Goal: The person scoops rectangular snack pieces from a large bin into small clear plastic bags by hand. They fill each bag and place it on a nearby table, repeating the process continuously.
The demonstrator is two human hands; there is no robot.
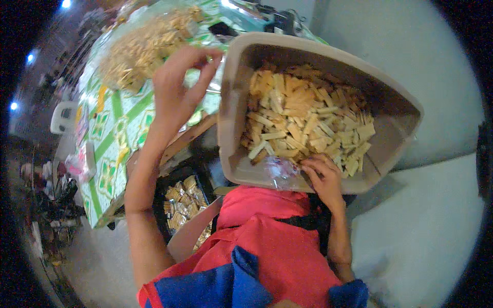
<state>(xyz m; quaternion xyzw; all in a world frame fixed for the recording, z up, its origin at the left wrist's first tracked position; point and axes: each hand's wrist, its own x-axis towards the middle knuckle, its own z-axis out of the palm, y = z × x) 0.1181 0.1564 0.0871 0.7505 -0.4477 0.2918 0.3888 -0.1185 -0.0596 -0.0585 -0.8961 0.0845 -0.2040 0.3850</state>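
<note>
A large beige plastic tub (389, 134) tilts in front of me, holding a heap of broken, pale yellow biscuit-like strips (308, 123). At the tub's near side my right hand (323, 179) reaches in with its fingers bent, touching the edge of the heap. Next to those fingertips lies a crumpled clear plastic wrapper (280, 169) with reddish marks; whether they grip it is unclear. My left hand (177, 86), slightly blurred, is raised beside the tub's left rim over the table. Its thumb and forefinger tips come close together, and I cannot make out anything between them.
A table with a green-and-white patterned cover (111, 154) stands at left, bearing a long pile of yellowish pieces (150, 50). Below its edge, a dark crate (185, 204) holds several wrapped biscuit packs. A pale wall (435, 77) rises at right; a white chair (63, 117) stands farther left.
</note>
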